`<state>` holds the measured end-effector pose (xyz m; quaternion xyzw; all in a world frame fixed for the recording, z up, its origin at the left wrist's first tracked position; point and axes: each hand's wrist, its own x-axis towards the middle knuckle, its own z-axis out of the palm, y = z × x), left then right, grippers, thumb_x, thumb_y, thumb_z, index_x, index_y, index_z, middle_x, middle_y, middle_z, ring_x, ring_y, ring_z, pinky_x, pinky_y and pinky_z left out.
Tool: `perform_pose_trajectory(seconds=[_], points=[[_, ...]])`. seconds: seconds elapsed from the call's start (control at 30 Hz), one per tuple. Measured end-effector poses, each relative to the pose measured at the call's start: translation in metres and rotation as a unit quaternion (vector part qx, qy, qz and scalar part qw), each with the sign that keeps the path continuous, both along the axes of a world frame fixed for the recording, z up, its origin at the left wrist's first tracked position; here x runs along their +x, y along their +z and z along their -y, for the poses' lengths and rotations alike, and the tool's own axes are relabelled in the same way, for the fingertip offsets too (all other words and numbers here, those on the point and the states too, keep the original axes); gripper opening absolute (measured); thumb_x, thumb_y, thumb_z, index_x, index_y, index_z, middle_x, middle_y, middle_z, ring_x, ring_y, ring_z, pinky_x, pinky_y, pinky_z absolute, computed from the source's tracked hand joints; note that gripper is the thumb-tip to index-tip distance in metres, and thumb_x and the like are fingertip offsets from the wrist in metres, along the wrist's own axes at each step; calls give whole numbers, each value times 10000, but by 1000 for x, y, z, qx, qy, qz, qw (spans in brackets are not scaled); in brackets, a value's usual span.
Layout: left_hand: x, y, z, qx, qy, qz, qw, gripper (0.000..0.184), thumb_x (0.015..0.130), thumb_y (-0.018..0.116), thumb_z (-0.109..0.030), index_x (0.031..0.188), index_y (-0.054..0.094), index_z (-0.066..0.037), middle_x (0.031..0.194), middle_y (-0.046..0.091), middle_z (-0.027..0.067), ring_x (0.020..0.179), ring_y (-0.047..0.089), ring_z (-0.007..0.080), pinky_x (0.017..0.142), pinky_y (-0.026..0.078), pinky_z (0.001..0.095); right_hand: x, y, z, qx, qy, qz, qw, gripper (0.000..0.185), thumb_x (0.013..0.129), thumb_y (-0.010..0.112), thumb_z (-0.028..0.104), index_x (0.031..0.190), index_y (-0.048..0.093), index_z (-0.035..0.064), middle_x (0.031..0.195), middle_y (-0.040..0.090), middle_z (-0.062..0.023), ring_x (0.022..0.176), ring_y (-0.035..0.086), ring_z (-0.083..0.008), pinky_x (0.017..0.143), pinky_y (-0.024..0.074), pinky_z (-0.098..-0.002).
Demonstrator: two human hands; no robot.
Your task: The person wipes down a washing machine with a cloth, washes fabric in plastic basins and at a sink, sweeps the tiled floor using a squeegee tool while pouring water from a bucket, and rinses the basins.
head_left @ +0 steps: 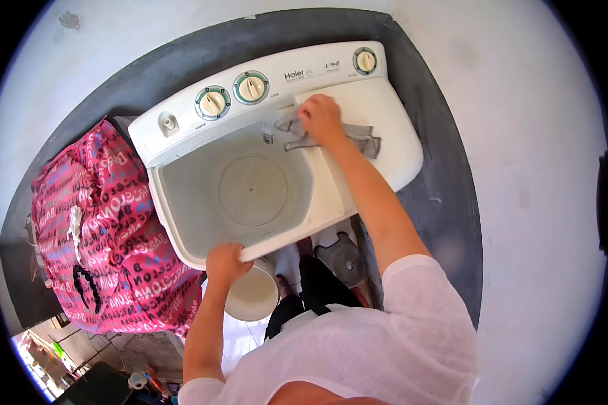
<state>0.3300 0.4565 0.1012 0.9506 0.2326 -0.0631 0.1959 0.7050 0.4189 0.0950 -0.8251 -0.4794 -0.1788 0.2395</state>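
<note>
A white twin-tub washing machine point(405, 152) stands in front of me, its wash tub point(196, 182) uncovered, with a round disc at the bottom. My left hand point(226, 262) is closed over the tub's front rim. My right hand point(322, 120) is at the upper right corner of the tub, its fingers curled on a thin grey cloth point(366, 140). Part of the cloth hangs over the tub's edge and part trails across the white top to the right. Where the fingers meet the cloth is partly hidden.
A pink printed cover point(101, 229) drapes something left of the machine. Below the front edge are a pale bucket point(253, 293) and a grey stool point(344, 260), close to my legs. Control knobs point(251, 88) line the back panel. A white wall point(534, 202) rises at right.
</note>
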Motion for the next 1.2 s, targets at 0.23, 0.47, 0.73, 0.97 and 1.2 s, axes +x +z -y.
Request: perform_pose_trajectory(seconds=[0.23,0.47,0.73,0.97,1.2], points=[[4,1,-2,-14,40,-27,999,277,522,650,-281,732,587,-111,668,551,49,667,538,237,576,406,356,154,12,88,-28,-164,125,978,97,683,565,181,736,545,102,773,514,-62,748,494,-266,647,405,-386],[11,1,-6,-23,33,-78,996,300,541,636,-313,744,565,-103,693,549,52,708,538,240,628,405,366,75,19,81,-144,-39,19,989,458,798,491,277,1160,422,5,1236,339,-224,1140,317,-361,936,269,-404],[0,5,-8,-65,64,-113,989,337,554,640,-331,772,550,-89,752,551,68,761,532,246,671,407,364,105,-15,-11,74,1,-42,996,477,800,461,190,1198,339,-43,1283,254,-229,1216,196,-344,999,153,-392],[-4,-1,-6,-70,45,-78,993,296,557,618,-318,738,530,-100,713,533,35,736,524,218,659,400,339,91,68,-103,-100,61,56,992,312,831,397,258,965,546,19,989,536,-154,912,488,-317,807,361,-393],[-9,-8,-3,-64,59,-39,995,273,567,608,-319,727,530,-111,719,531,31,743,524,209,664,397,330,-28,92,-187,-187,167,-10,968,328,843,352,314,944,564,86,949,563,-84,863,519,-280,743,408,-376]])
